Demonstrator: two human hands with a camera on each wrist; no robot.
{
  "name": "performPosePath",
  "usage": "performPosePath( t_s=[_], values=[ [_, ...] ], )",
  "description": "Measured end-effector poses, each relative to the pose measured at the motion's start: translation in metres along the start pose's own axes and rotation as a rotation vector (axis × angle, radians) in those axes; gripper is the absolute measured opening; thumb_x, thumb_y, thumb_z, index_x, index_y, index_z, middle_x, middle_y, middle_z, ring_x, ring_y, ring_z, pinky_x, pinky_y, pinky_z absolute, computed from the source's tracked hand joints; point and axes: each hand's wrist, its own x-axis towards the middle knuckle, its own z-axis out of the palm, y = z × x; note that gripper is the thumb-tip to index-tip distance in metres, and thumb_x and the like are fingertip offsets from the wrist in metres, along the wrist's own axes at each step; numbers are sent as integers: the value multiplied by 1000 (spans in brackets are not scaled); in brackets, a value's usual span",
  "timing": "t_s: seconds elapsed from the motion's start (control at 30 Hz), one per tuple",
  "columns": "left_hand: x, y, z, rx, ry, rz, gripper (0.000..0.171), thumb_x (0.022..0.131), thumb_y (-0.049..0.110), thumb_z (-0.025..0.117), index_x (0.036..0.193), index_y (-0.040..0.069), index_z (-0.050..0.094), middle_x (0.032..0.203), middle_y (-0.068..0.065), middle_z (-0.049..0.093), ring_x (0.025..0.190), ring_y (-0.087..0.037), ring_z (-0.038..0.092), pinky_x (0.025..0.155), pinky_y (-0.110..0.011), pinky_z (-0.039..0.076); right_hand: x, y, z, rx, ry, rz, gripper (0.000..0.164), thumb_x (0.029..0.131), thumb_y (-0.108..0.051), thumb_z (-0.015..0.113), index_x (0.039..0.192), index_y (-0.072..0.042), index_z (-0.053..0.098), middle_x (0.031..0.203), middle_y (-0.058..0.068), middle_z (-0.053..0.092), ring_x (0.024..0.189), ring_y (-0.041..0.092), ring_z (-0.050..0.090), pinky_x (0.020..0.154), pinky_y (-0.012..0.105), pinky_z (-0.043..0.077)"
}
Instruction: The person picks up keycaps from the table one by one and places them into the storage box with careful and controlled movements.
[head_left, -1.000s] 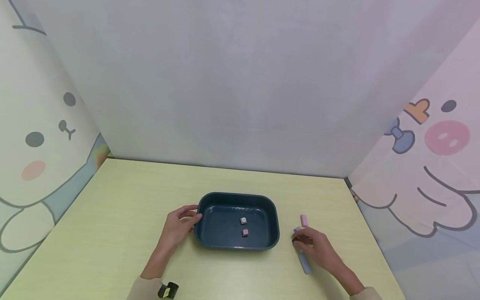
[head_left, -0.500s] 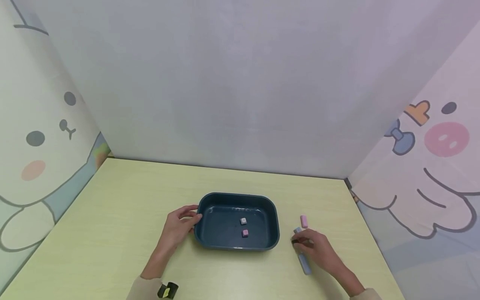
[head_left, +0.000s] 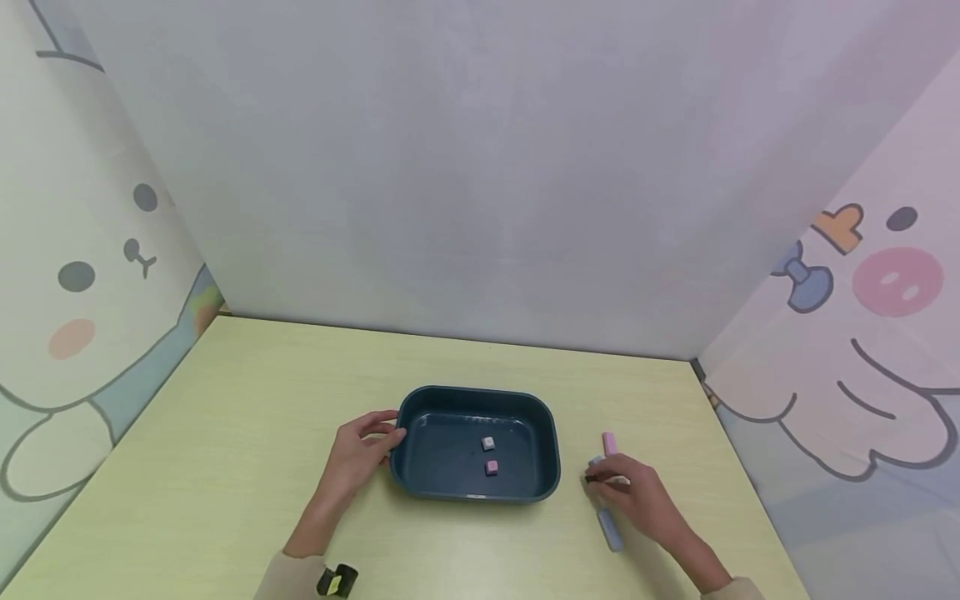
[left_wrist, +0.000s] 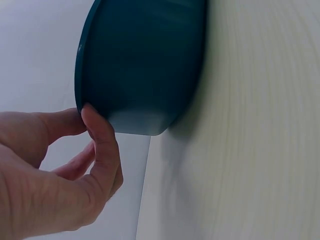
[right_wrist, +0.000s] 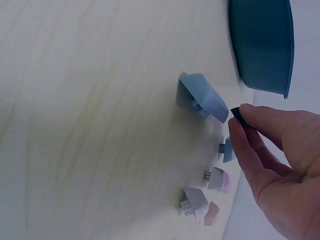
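Note:
My left hand (head_left: 360, 452) pinches the left rim of a dark teal tray (head_left: 472, 497), thumb and finger on either side of its edge in the left wrist view. Inside the tray sit a white keycap (head_left: 487, 443) and a pink keycap (head_left: 491, 468). To the tray's right, low over the table, my right hand (head_left: 633, 494) pinches a small black keycap (right_wrist: 239, 117) between thumb and index finger. A long blue keycap (right_wrist: 206, 97) lies on the table close by those fingertips, its stem showing. A smaller blue keycap (right_wrist: 228, 150) is partly covered by the fingers.
Beyond my right hand a pink keycap (head_left: 609, 442) lies on the pale yellow table (head_left: 300, 375). The right wrist view also shows a white keycap (right_wrist: 195, 203) and a pinkish keycap (right_wrist: 211, 214). A curtain (head_left: 465, 183) stands behind the table's far edge.

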Motion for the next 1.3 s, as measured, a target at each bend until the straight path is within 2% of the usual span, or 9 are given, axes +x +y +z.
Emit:
performPosePath(
  t_s=[0.1, 0.33, 0.47, 0.7, 0.9, 1.13, 1.3],
  values=[
    [-1, 0, 0, -1, 6, -8, 41, 95, 11, 74, 131, -5, 64, 108, -16, 68, 85, -25, 69, 65, -30, 56, 1, 0, 0, -2, 15, -18, 22, 85, 5, 79, 104, -4, 74, 104, 7, 73, 94, 22, 72, 78, 33, 60],
    [0, 0, 0, 7, 10, -7, 40, 95, 11, 74, 131, -5, 64, 108, -16, 68, 84, -25, 69, 65, -30, 56, 5, -3, -2, 9, 26, 6, 21, 85, 5, 79, 104, -4, 75, 103, 3, 72, 95, 18, 71, 80, 28, 59],
    [-1, 1, 0, 3, 6, -1, 40, 96, 11, 74, 131, -5, 64, 107, -16, 68, 84, -25, 69, 64, -29, 56, 7, -3, -5, 40, 34, -7, 19, 86, 4, 78, 104, -3, 75, 103, 5, 72, 95, 20, 71, 80, 30, 60],
    [1, -1, 0, -8, 3, 1, 37, 96, 9, 72, 130, -2, 66, 105, -14, 68, 86, -27, 69, 66, -29, 57, 12, -1, -8, 53, 50, -43, 20, 87, 4, 77, 105, -2, 74, 103, 6, 71, 95, 19, 72, 81, 26, 59],
    [-1, 0, 0, -10, 9, 4, 36, 96, 9, 73, 129, -3, 66, 105, -16, 68, 84, -26, 69, 64, -27, 55, 14, -5, -10, 62, 53, -31, 19, 88, 4, 77, 106, 0, 73, 104, 6, 71, 96, 18, 71, 82, 26, 58],
    [0, -2, 0, -3, 15, 19, 36, 96, 9, 73, 128, -4, 66, 103, -15, 68, 81, -25, 69, 63, -28, 56, 18, -7, -13, 56, 57, -19, 21, 88, 3, 77, 108, -3, 74, 106, 4, 71, 97, 16, 70, 83, 23, 57],
    [0, 0, 0, -6, 14, 3, 35, 95, 9, 73, 128, -2, 67, 104, -15, 68, 83, -26, 69, 64, -28, 56, 21, -9, -15, 50, 58, -18, 20, 89, 0, 77, 108, -4, 74, 106, 3, 71, 96, 14, 70, 83, 20, 56]
  ],
)
